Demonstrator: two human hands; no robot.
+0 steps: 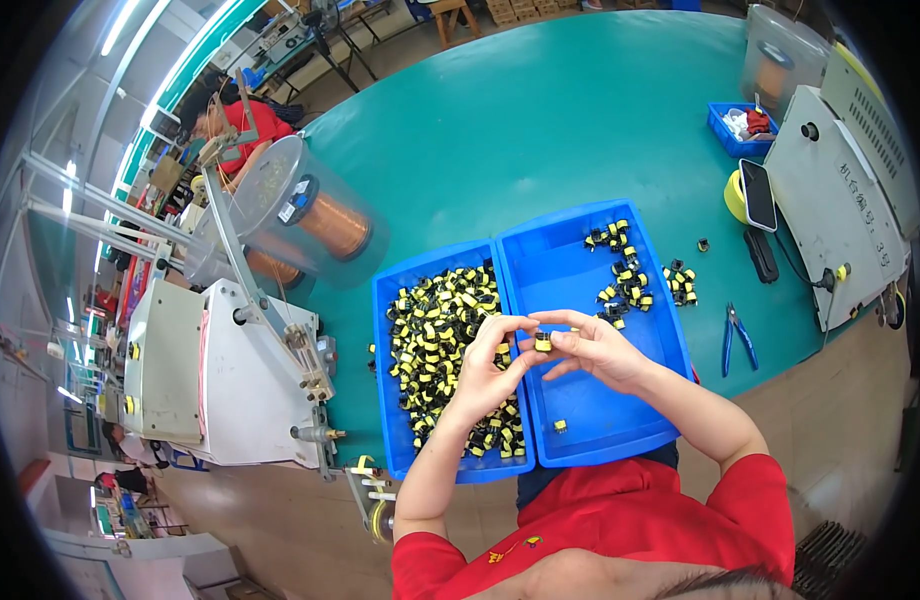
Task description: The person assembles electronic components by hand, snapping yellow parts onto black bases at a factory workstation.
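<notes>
A small wound coil [543,342], black with a yellow tape band, is held up between my two hands above the shared edge of two blue trays. My right hand [602,354] pinches it between thumb and fingers. My left hand [492,366] curves around its other side, thumb and index fingertips against it. Below the left hand, the left blue tray [382,330] is heaped with many such coils [440,340]. The right blue tray [570,215] has a loose cluster of coils [628,280] along its far right side and a single coil [560,426] near its front.
Right of the trays, several coils [682,285] and blue-handled pliers [738,340] lie on the green table [430,130]. A phone [758,195] stands by a grey machine [840,200]. At left are another machine [250,370] and a copper wire spool [335,225]. Another person [265,130] sits beyond.
</notes>
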